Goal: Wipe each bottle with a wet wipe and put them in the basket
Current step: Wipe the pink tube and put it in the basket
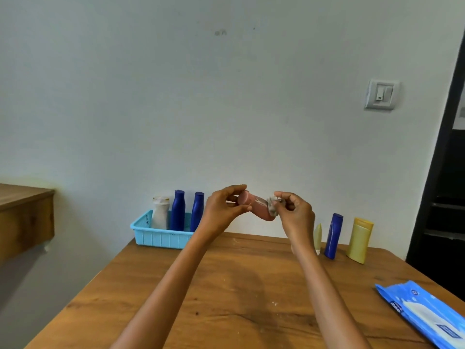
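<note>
above the wooden table (226,285), my left hand (224,212) grips the capped end of a pink bottle (254,206), thumb and fingers curled round it, holding it tilted in the air with its body slanting down to the right. my right hand (295,217) pinches a crumpled greyish wet wipe (273,206) against the bottle's lower end. the bottle is a matte dusty pink, rounded, with a pale glint along its side. behind and to the left, a light blue basket (161,238) at the table's far edge holds a white bottle (160,212) and two dark blue bottles (177,210), all upright. to the right, by the wall, stand a small pale yellow tube (317,236), a dark blue bottle (333,235) and a yellow bottle (359,239). a blue pack of wipes (425,314) lies at the table's near right corner.
</note>
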`<action>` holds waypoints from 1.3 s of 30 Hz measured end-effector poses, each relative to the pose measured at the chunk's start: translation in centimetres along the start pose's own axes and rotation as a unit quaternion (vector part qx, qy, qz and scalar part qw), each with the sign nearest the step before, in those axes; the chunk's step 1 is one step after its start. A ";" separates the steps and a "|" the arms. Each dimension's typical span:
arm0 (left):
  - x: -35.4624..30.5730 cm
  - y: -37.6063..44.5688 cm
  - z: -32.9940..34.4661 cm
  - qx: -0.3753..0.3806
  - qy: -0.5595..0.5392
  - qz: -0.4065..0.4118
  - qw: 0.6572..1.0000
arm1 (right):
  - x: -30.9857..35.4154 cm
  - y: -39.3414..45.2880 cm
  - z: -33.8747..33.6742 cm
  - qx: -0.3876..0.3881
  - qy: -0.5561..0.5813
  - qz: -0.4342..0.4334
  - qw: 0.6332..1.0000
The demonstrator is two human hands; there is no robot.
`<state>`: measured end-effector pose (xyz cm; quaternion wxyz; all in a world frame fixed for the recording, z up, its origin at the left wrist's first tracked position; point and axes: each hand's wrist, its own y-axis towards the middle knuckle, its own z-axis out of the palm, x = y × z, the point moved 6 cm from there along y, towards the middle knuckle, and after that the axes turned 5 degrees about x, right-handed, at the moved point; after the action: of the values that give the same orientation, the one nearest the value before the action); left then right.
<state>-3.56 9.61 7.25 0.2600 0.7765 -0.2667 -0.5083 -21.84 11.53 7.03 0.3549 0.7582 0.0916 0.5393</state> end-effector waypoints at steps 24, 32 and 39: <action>-2.0 -0.5 0.0 -0.064 0.024 0.050 0.996 | 4.1 -1.6 2.3 0.077 0.056 -0.109 0.989; -1.7 -0.2 -0.1 -0.037 0.033 0.038 0.998 | 3.1 -1.8 2.0 0.020 0.022 -0.106 0.994; -1.2 -0.1 -0.3 -0.038 0.011 0.013 0.999 | 1.4 -1.3 1.4 0.012 0.021 -0.071 0.997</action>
<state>-3.68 10.54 8.07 0.2990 0.7681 -0.2544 -0.5059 -19.74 12.61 7.02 0.3809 0.7425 0.1589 0.5275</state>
